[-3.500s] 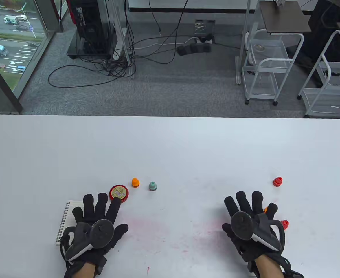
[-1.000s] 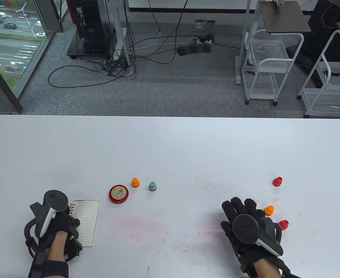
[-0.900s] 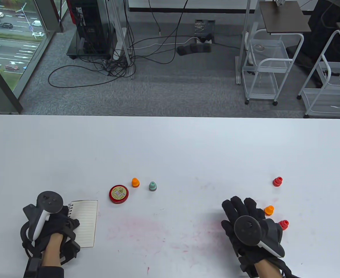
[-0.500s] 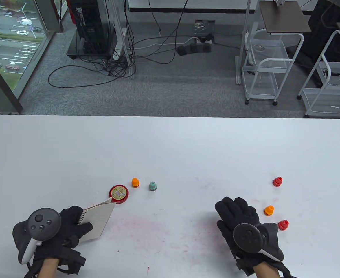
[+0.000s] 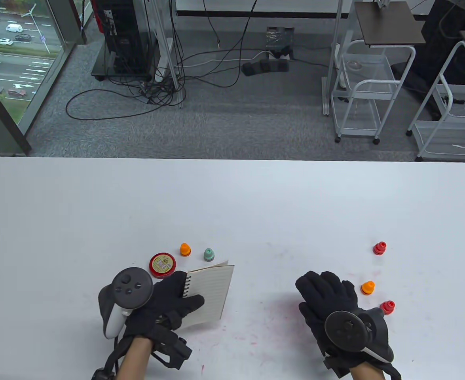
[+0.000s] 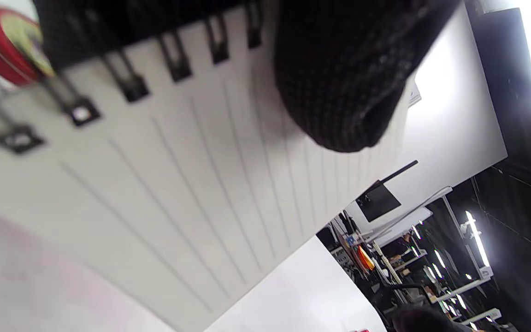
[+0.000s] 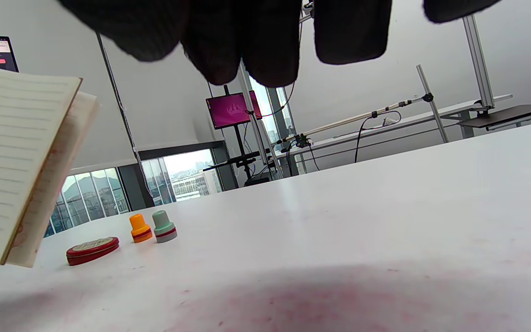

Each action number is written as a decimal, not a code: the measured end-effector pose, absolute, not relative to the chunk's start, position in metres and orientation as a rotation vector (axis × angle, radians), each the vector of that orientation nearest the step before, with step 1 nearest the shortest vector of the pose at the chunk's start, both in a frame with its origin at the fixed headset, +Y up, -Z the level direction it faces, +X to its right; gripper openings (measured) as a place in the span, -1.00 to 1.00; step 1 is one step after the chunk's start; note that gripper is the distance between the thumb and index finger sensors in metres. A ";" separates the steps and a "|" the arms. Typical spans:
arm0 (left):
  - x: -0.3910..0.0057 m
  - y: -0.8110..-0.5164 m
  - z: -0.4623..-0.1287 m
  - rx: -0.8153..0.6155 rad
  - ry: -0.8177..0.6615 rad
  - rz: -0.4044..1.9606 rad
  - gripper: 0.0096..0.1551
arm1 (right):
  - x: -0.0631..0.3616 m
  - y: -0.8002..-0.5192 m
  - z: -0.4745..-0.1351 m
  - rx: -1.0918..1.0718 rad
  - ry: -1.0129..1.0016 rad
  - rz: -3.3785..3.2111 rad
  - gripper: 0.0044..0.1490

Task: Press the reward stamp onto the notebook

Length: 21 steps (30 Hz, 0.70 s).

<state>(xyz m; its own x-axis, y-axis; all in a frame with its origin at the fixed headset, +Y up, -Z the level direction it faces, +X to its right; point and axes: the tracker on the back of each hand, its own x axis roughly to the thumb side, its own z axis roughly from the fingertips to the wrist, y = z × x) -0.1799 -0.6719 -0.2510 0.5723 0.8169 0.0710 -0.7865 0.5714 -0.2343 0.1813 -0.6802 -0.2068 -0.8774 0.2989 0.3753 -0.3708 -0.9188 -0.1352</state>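
Notebook first: the small spiral-bound lined notebook [image 5: 208, 293] was off the white table [image 5: 232, 198], tilted, carried in the left hand [image 5: 165, 304] near the middle of the table's near edge. That hand pinched it at the wire-bound side, thumb [image 6: 339, 78] laid across the ruled page, other fingers behind it. Its long axis ran roughly from near edge to far edge, free side pointing toward the right hand.

The right hand [image 5: 327, 301] lay palm-down, fingers loosely spread and holding nothing, toward the near right corner. Just beside it on its outer side stood a small orange cone-topped stamp [image 5: 368, 287] and a small red stamp [image 5: 387, 307]; another red stamp [image 5: 379, 248] stood further back. So the right hand was plainly the nearer one to a stamp, and I'd say the pick fell to it.

Behind the notebook sat a round red ink-pad tin [image 5: 162, 265], a second orange stamp [image 5: 185, 249] and a pale green stamp [image 5: 209, 254]. Pink ink smears [image 5: 200, 312] marked the near middle of the table.
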 end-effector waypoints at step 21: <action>-0.102 -0.745 -0.264 -0.292 0.050 0.454 -0.63 | 0.182 -0.678 -0.208 0.445 -0.264 2.740 -0.30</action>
<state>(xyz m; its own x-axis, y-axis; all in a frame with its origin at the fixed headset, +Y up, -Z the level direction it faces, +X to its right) -0.1015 -0.7452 -0.2642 0.8982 0.4248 -0.1126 -0.4392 0.8579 -0.2668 0.1823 -0.6782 -0.2080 -0.8890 0.3102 0.3368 -0.3688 -0.9211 -0.1250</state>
